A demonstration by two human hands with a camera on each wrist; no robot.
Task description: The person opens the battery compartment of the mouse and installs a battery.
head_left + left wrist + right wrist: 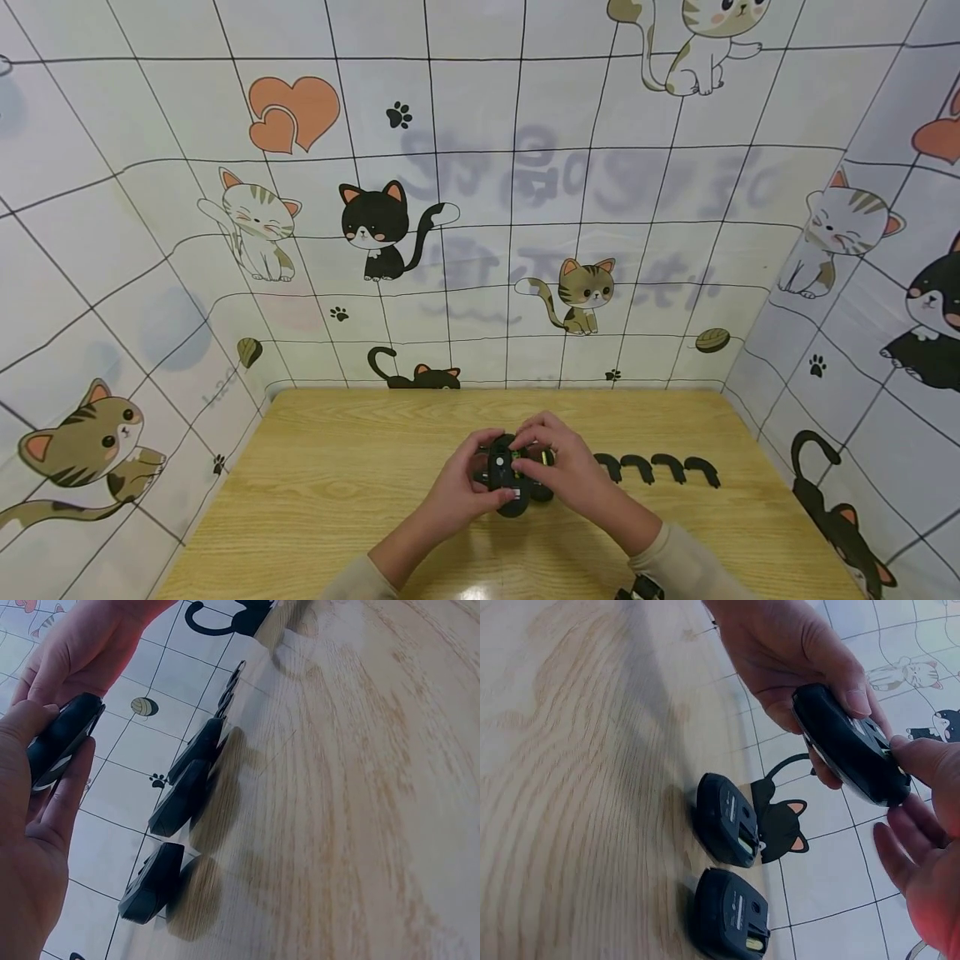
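Note:
My left hand [467, 490] grips a black computer mouse [498, 477], its underside turned up and tilted. My right hand [564, 463] bends its thumb and fingers round the far end of the same mouse, with the thumb at the battery opening. Fingers partly cover that opening, so its contents cannot be made out. In the right wrist view, two more black mice [726, 817] lie upside down on the table, yellowish batteries showing in their slots. The left wrist view also shows dark mice [155, 881] standing below the hands.
Several curved black covers [667, 468] lie in a row to the right of the hands on the wooden table [337, 467]. A dark object [641, 588] sits by the right sleeve at the front. Cat-patterned sheeting [480, 275] closes off the back and sides.

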